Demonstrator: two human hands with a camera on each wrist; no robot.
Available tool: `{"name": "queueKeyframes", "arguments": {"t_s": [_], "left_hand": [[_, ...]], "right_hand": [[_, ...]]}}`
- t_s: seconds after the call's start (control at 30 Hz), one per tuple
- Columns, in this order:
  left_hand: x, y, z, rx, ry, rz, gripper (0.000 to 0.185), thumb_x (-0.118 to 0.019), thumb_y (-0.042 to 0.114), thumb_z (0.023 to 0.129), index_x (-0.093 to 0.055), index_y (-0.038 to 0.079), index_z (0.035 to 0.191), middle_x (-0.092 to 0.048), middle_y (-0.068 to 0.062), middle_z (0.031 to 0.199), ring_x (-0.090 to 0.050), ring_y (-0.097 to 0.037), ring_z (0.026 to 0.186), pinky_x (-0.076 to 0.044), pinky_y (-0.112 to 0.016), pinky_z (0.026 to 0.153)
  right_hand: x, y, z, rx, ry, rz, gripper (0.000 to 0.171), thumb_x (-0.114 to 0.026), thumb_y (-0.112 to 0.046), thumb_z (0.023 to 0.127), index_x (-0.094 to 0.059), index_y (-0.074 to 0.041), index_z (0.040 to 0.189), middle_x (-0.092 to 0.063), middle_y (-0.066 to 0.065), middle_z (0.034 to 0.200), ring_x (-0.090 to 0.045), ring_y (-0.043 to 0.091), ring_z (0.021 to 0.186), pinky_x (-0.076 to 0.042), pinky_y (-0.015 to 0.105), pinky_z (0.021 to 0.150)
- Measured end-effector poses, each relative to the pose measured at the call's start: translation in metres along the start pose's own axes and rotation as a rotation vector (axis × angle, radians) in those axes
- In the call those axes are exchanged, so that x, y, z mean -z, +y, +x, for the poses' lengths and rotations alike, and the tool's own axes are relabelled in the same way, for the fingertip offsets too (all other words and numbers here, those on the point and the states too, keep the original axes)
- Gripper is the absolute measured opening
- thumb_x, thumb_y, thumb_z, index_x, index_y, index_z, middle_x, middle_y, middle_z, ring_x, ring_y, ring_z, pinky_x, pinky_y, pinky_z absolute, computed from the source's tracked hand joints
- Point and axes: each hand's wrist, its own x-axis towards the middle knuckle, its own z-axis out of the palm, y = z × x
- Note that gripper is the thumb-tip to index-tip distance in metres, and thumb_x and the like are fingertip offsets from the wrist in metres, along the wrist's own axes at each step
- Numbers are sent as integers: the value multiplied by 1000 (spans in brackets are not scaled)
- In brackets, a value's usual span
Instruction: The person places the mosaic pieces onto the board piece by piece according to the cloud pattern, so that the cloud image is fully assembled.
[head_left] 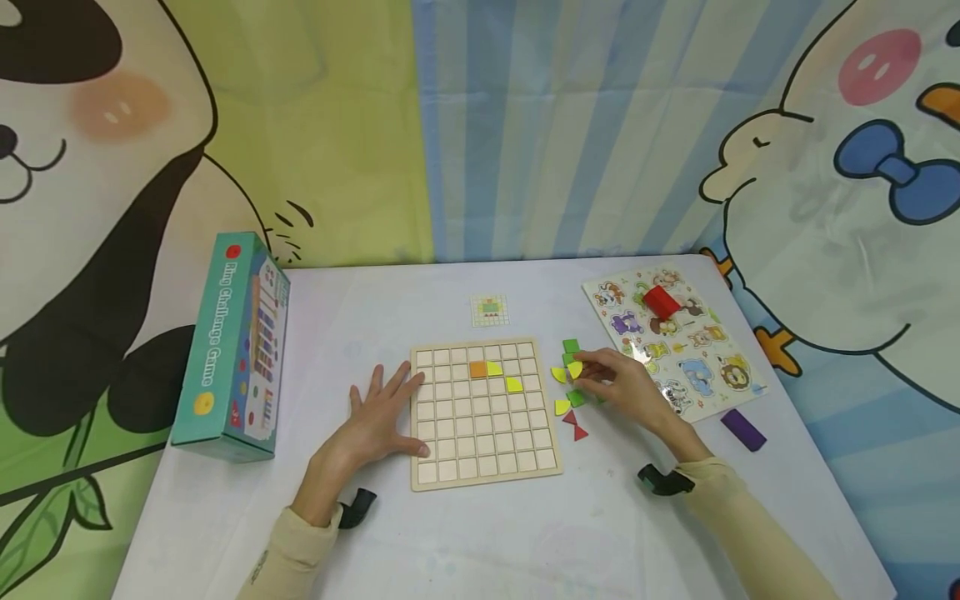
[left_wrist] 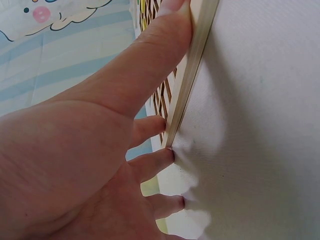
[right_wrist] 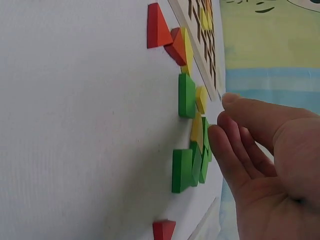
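Note:
A wooden grid board (head_left: 485,450) lies in the middle of the white table. An orange tile (head_left: 478,369) and two yellow tiles (head_left: 495,367) sit in its upper squares. My left hand (head_left: 390,392) lies flat on the table, its fingers (left_wrist: 155,125) and thumb against the board's left edge (left_wrist: 192,65). To the right of the board is a cluster of green (head_left: 572,346), yellow (head_left: 562,407) and red (head_left: 574,425) pieces. There my right hand (head_left: 591,372) pinches a yellow quarter-round piece (head_left: 575,368). The wrist view shows its fingertips (right_wrist: 215,132) at the yellow and green pieces (right_wrist: 186,95).
A teal game box (head_left: 232,350) lies at the left. A small pattern card (head_left: 490,309) sits behind the board. At the right is an animal peg puzzle (head_left: 701,367) with a red block (head_left: 662,300) on it. Near the puzzle lies a purple block (head_left: 742,429).

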Motion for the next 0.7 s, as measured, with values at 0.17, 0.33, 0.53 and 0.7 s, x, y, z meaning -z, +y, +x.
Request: {"name": "queueKeyframes", "arguments": {"t_s": [0.17,0.33,0.53,0.7], "left_hand": [[0,0,0,4,-5,7,119,-93,44,64,-31,10,160,-12,-18,170,3,-57,152,1,-86,107],[-1,0,0,1,-6,6,119,-93,43,65,-30,10,160,-12,-18,170,3,-57,152,2,-86,107],[-1,0,0,5,-10,4,118,-93,42,65,-30,12,160,-10,-17,171,5,-55,153,3,-85,108],[-1,0,1,9,0,6,119,-94,41,63,-31,11,160,-12,-18,170,4,-56,153,2,-85,107]], "right_hand": [[-10,-4,3,31,12,14,32,-81,-16,87,-73,-10,117,-74,2,105,-72,12,90,-59,20,79],[-20,-6,7,26,34,-37,17,-75,-24,92,-76,-16,107,-75,-5,103,-69,8,88,-58,24,77],[-23,-8,9,31,-7,-79,23,-78,-29,90,-76,-18,111,-68,-7,97,-61,10,82,-53,24,71],[-26,-6,10,103,-109,-80,29,-81,-30,88,-77,-16,112,-62,-1,101,-55,15,84,-47,23,69]]}}
